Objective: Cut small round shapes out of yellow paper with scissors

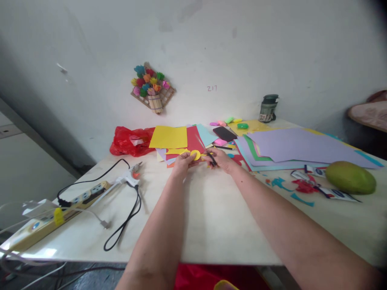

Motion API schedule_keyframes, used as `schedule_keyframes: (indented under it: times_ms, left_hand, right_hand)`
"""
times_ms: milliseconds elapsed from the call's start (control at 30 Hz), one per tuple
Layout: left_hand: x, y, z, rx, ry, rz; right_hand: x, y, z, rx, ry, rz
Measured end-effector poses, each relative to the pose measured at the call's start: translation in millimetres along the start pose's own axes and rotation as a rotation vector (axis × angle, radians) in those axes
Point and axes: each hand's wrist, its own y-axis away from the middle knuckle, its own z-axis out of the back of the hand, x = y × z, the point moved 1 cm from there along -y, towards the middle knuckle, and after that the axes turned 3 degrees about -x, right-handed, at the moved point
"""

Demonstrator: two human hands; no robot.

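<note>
- The left hand [183,162] is pinching a small yellow paper disc [195,155] between the thumb and the fingers.
- The right hand [220,159] grasps the scissors [212,159]; their blades point away from the person, toward the wall.
- The yellow disc is above the bench [211,225], just beside the scissors.
- Behind the hands lies a yellow sheet [169,137], and at its left is a red plastic bag [127,141].
- A dark phone [225,133] lies beyond the right hand, near the large purple sheet [302,146].
- On the right side, a green mango [350,177] rests near blue paper scraps [279,183].
- On the left side, a white glue gun [130,176] lies near the power strip [87,196].
</note>
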Motion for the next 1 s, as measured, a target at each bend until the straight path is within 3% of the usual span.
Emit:
schedule_keyframes:
  times_ms: [367,1000]
  left_hand:
    - [6,-2,2.2,0.009,0.099,0.003]
    - [3,-4,3.9,0.001,0.121,0.006]
  right_hand:
    - [-2,1,13,0.136,0.188,-0.037]
    - [-6,-2,15,0.220,0.224,0.008]
